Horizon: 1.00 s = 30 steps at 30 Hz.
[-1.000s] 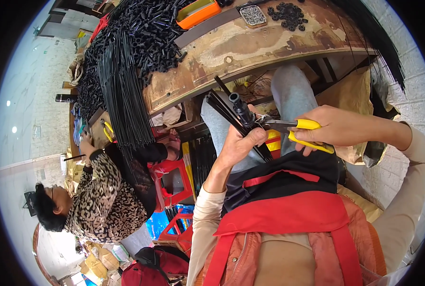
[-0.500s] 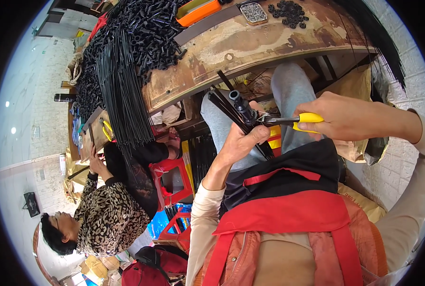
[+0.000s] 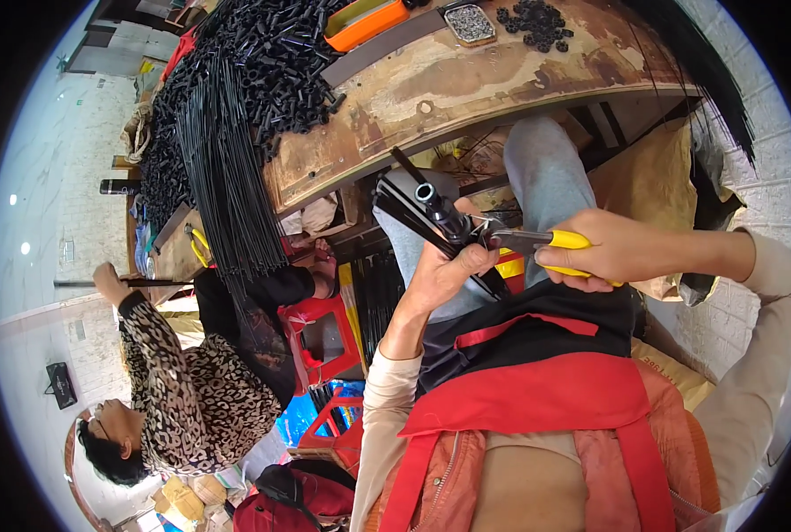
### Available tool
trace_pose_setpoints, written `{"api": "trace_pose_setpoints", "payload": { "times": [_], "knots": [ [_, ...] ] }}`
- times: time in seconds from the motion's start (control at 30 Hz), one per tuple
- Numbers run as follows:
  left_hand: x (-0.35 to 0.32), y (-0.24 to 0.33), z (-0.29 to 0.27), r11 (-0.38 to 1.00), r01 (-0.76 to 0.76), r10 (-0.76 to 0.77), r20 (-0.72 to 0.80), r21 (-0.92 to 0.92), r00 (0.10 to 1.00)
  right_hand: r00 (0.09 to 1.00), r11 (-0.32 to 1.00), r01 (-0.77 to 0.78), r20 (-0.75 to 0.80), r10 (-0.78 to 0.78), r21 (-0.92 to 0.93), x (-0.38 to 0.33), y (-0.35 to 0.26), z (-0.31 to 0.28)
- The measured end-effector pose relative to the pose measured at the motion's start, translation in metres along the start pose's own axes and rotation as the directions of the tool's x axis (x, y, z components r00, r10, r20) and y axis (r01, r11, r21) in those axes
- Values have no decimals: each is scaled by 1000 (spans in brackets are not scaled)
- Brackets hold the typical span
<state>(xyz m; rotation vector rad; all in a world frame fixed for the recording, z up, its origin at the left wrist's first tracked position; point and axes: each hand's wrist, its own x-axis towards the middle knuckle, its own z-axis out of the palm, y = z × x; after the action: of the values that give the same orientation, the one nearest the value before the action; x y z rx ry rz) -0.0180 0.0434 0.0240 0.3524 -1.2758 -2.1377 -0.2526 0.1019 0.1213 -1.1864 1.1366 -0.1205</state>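
Observation:
My left hand (image 3: 444, 277) is closed around a black umbrella frame (image 3: 441, 215), a bundle of dark rods with a hollow tubular fitting whose open end tilts up. It is held over my lap, between my knees. In my right hand (image 3: 603, 246) is a pair of pliers (image 3: 570, 239) with yellow handles. Their metal jaws reach the side of the fitting, close to my left fingertips. What exactly lies between the jaws is too small to make out.
Ahead is a worn wooden table (image 3: 395, 115) bearing a heap of black plastic fittings (image 3: 245, 80), thin black rods (image 3: 227, 168), an orange tray (image 3: 369, 27) and a dish of small metal pieces (image 3: 471, 25). A co-worker (image 3: 191, 390) sits at left near a red stool (image 3: 324, 346).
The pliers have tipped slightly, their handles lower and a bit more spread. The fitting has shifted a little left and down. The co-worker's arms have risen, now with a dark rod in hand.

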Motion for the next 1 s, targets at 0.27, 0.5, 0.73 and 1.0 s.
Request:
{"api": "trace_pose_setpoints", "payload": {
  "times": [0.27,0.5,0.73,1.0],
  "knots": [
    [13,-1,11,1000,-7,7,18,2,1000,985,979,-157,-93,146,-127,-29,-45,-21],
    [10,-5,21,986,-24,63,-234,164,970,991,909,-129,-79,106,-397,-15,-39,-30],
    [8,-6,20,990,-140,143,-273,30,951,799,740,260,-292,-525,-620,6,25,-1],
    [8,-9,14,993,-100,110,-184,62,977,591,438,58,-322,-739,-897,10,22,-9]
  ]
}}
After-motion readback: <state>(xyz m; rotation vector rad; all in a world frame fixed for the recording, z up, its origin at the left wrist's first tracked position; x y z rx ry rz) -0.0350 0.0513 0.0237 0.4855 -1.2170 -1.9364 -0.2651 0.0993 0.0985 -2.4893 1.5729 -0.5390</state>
